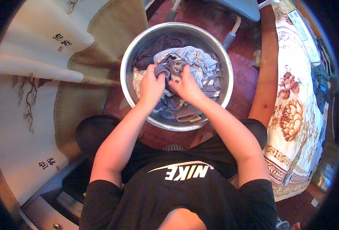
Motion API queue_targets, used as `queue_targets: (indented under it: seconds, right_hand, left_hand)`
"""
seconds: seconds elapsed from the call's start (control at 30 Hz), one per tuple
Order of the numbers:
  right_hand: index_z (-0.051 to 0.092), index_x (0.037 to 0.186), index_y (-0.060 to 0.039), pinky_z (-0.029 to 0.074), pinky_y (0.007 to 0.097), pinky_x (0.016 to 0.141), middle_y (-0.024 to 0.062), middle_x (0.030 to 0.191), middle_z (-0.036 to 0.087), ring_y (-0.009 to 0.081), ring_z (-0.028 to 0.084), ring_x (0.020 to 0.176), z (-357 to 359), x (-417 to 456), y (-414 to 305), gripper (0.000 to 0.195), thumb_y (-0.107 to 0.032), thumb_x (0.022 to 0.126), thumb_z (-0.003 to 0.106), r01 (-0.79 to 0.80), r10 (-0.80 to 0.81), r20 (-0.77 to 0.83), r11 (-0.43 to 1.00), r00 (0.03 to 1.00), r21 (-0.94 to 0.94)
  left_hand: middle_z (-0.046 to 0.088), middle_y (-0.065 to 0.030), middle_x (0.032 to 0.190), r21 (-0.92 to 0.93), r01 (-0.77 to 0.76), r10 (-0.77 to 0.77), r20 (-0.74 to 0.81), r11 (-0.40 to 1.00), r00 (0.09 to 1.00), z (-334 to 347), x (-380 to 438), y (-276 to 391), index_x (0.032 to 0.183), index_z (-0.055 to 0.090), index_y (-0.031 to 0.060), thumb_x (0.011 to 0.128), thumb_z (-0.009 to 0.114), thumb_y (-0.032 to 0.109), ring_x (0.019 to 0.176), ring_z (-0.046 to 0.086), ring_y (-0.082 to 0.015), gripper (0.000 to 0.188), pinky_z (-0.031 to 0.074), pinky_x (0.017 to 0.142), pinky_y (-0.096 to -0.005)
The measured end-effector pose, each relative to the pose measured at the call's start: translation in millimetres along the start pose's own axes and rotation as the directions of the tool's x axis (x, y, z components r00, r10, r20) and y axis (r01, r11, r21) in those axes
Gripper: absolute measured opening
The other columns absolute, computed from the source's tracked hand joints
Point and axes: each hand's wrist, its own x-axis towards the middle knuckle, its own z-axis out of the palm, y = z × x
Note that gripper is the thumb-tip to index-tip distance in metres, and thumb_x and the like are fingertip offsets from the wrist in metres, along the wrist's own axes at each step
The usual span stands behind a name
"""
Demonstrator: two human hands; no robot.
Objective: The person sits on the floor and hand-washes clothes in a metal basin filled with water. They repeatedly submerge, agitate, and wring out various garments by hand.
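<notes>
A round metal basin [125, 86] stands on the floor before me, holding a wet heap of clothes in water. Both hands are above the heap, gripping a dark grey-purple cloth [178, 66]. My left hand [154, 83] pinches its left part between thumb and fingers; my right hand [185, 84] grips its right part close by. Light blue fabric [202, 59] lies just beyond and to the right. Darker cloth [169, 43] rests at the far side of the basin, and a brown folded piece [188, 112] at the near side. Some fingertips are hidden in the folds.
A cream curtain [34, 100] with painted branches and writing hangs at the left. A blue chair seat [239, 7] on metal legs is beyond the basin. At the right, a flower-patterned cloth [284, 69] covers a surface with a wooden edge [262, 86]. An open drawer [48, 212] is at lower left.
</notes>
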Motion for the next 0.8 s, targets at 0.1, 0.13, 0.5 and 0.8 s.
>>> queue_targets:
  seconds: [0.1, 0.13, 0.5, 0.8]
  right_hand:
    - [0.024, 0.117, 0.0085, 0.043, 0.0467, 0.080, 0.0321, 0.095, 0.054, 0.0455, 0.052, 0.095, 17, -12, -5, 0.060, -0.007, 0.073, 0.062, 0.022, 0.010, 0.157, 0.979, 0.987, -0.201]
    - [0.027, 0.118, 0.0065, 0.043, 0.0475, 0.079, 0.0308, 0.096, 0.054, 0.0441, 0.052, 0.095, 22, -10, 5, 0.059, -0.008, 0.073, 0.062, 0.101, -0.051, 0.179, 0.954, 0.983, -0.284]
    - [0.051, 0.100, 0.0021, 0.045, 0.0362, 0.072, 0.0175, 0.091, 0.061, 0.0288, 0.060, 0.084, 19, 19, 21, 0.026, -0.016, 0.083, 0.057, -0.186, 0.301, -0.135, 0.824, 0.944, 0.535]
    - [0.052, 0.098, -0.0036, 0.043, 0.0342, 0.070, 0.0079, 0.085, 0.055, 0.0204, 0.054, 0.079, 23, -2, -41, 0.031, -0.031, 0.092, 0.038, -0.401, 0.530, 0.165, 0.370, 0.832, 0.838]
  left_hand:
    - [0.059, -0.0229, 0.095, 0.272, 0.002, -0.036, 0.118, 0.962, 0.992, 5, 0, -9, 0.109, 0.043, 0.0011, 0.084, 0.047, 0.014, 0.087, 0.058, -0.0402, 0.028, 0.045, 0.075, -0.0476]
    - [0.059, -0.0229, 0.096, 0.354, -0.029, -0.032, 0.166, 0.935, 0.986, 9, 0, -17, 0.108, 0.043, 0.0004, 0.086, 0.044, 0.013, 0.087, 0.058, -0.0400, 0.026, 0.046, 0.074, -0.0475]
    - [0.059, -0.0247, 0.089, 0.045, -0.037, 0.037, 0.015, 0.998, 0.999, -5, -2, 18, 0.103, 0.047, 0.0040, 0.079, 0.057, 0.012, 0.083, 0.059, -0.0424, 0.027, 0.046, 0.070, -0.0469]
    - [0.062, -0.0238, 0.088, -0.090, 0.116, -0.133, -0.214, 0.989, 0.968, 23, 6, 29, 0.107, 0.047, 0.0082, 0.079, 0.055, 0.020, 0.084, 0.060, -0.0418, 0.031, 0.045, 0.073, -0.0479]
